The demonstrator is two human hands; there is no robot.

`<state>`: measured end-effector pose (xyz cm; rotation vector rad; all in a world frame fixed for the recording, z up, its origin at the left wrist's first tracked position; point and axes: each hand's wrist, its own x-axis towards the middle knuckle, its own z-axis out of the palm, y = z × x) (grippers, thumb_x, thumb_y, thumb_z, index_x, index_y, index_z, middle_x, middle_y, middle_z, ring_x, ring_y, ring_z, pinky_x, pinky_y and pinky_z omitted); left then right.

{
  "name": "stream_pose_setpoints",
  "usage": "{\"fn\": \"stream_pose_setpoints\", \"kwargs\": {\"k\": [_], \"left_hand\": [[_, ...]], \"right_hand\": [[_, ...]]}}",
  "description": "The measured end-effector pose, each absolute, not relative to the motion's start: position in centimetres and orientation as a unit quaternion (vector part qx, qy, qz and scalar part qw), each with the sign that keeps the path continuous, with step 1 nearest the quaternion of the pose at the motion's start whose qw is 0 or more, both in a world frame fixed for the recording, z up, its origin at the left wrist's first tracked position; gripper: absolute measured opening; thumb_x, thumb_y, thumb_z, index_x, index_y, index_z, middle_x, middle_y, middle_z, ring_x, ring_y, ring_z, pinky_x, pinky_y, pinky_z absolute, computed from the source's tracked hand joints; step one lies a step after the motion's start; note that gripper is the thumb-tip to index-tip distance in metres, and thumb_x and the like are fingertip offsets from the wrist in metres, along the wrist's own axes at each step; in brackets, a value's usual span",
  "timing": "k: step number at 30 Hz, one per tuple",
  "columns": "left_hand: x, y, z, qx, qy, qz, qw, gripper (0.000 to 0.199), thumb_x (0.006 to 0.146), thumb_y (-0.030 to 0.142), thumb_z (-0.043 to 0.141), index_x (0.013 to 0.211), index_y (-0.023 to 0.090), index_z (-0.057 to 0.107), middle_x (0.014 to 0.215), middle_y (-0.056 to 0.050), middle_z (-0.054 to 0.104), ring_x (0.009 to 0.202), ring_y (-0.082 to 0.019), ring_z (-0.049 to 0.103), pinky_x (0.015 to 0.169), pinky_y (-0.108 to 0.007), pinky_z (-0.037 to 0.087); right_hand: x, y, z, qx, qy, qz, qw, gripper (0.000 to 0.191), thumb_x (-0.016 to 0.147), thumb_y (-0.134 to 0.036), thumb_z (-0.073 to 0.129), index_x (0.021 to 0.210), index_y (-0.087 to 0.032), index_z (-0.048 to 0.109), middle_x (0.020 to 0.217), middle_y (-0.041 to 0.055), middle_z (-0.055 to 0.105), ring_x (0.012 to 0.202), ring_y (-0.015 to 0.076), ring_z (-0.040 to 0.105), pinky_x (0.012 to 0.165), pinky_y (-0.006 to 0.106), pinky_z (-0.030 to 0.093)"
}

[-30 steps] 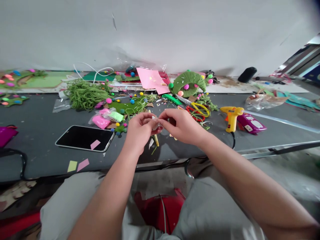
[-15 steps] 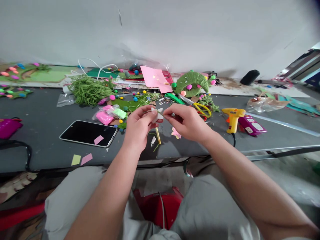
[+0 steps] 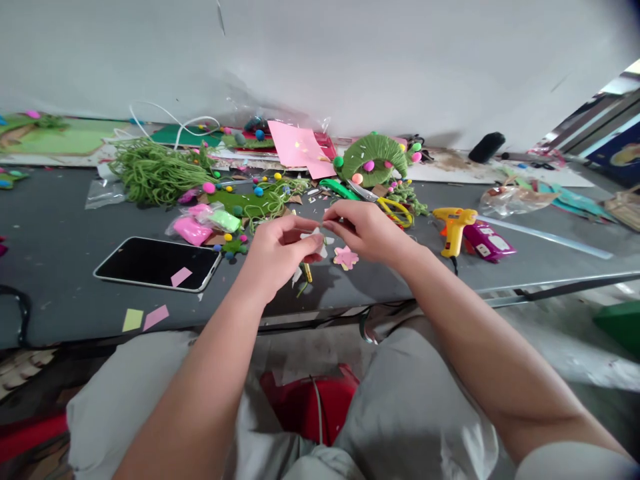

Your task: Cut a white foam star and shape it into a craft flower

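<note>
My left hand pinches a small white paper flower over the near edge of the grey table. My right hand is close beside it, fingertips pinched on a thin strand that runs to the flower. A pink paper flower lies on the table just below my right hand. A yellow stick lies under my left hand.
A black phone lies left of my hands, with paper scraps near the edge. A yellow glue gun and purple pack sit right. Green yarn, pom-poms, pink paper, scissors and a green wreath crowd the back.
My hands moved slightly apart, and the white flower now shows between them. The pink flower under my right hand has come into view. The camera shifted a little to the right.
</note>
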<state>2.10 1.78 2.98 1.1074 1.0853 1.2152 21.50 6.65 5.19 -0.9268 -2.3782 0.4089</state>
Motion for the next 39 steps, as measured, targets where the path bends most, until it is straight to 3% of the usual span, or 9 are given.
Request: {"fn": "stream_pose_setpoints", "kwargs": {"k": [11, 17, 22, 31, 39], "left_hand": [[3.0, 2.1, 2.3, 0.430, 0.480, 0.558, 0.523, 0.033, 0.059, 0.032, 0.096, 0.077, 0.015, 0.073, 0.073, -0.003, 0.072, 0.062, -0.016, 0.068, 0.063, -0.033, 0.065], [2.8, 2.6, 2.4, 0.355, 0.475, 0.617, 0.518, 0.026, 0.064, 0.023, 0.090, 0.080, 0.016, 0.070, 0.072, -0.001, 0.071, 0.061, -0.016, 0.071, 0.066, -0.033, 0.064], [2.6, 2.6, 3.0, 0.306, 0.418, 0.650, 0.555, 0.028, 0.062, 0.020, 0.090, 0.084, 0.018, 0.072, 0.073, 0.002, 0.069, 0.063, -0.011, 0.068, 0.066, -0.026, 0.060], [2.3, 2.2, 3.6, 0.311, 0.414, 0.630, 0.579, 0.029, 0.064, 0.023, 0.091, 0.088, 0.021, 0.075, 0.077, 0.002, 0.073, 0.066, -0.011, 0.069, 0.070, -0.027, 0.059], [2.3, 1.9, 3.4, 0.350, 0.406, 0.603, 0.590, 0.027, 0.066, 0.024, 0.092, 0.088, 0.019, 0.077, 0.079, 0.000, 0.075, 0.071, -0.014, 0.072, 0.069, -0.027, 0.060]], "right_hand": [[19.8, 4.1, 5.8, -0.422, -0.856, 0.158, 0.255, 0.017, 0.100, -0.025, 0.054, 0.093, -0.016, 0.066, 0.090, 0.0067, 0.071, 0.072, 0.0152, 0.054, 0.064, 0.029, 0.031], [19.8, 4.1, 5.6, -0.370, -0.874, 0.144, 0.280, 0.017, 0.101, -0.024, 0.053, 0.097, -0.015, 0.068, 0.091, 0.0067, 0.071, 0.074, 0.0163, 0.056, 0.068, 0.029, 0.037], [20.0, 4.1, 5.8, -0.347, -0.886, 0.114, 0.286, 0.019, 0.101, -0.019, 0.048, 0.103, -0.017, 0.068, 0.101, 0.0082, 0.071, 0.087, 0.0200, 0.061, 0.074, 0.030, 0.040], [20.3, 5.1, 5.4, -0.340, -0.836, 0.251, 0.350, 0.014, 0.095, -0.019, 0.061, 0.094, -0.016, 0.074, 0.085, 0.0028, 0.072, 0.068, 0.0131, 0.053, 0.067, 0.028, 0.042], [21.1, 6.5, 4.9, -0.340, -0.816, 0.350, 0.310, 0.017, 0.091, -0.026, 0.066, 0.091, -0.014, 0.077, 0.076, 0.0013, 0.072, 0.064, 0.0111, 0.054, 0.061, 0.026, 0.040]]}}
